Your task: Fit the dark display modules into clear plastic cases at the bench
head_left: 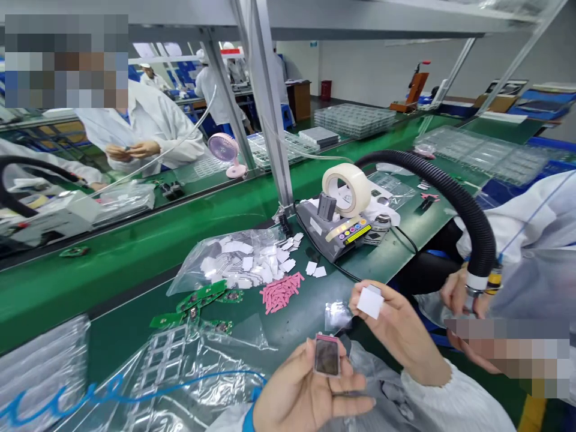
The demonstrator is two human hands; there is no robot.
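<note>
My left hand, palm up with a blue band at the wrist, grips a small dark display screen by its edges. A pink strip runs along the screen's top edge. Just right of it, my right hand pinches a white square pad with a grey edge at its top. The two pieces are apart. Ahead on the green bench lie a heap of pink strips and a clear bag with many white pads. Two loose white pads lie beside the heap.
Green circuit boards and clear plastic trays lie left. A tape roll stands on a grey machine. A black hose arches to a co-worker's hand close on my right. A blue coiled cord crosses the trays.
</note>
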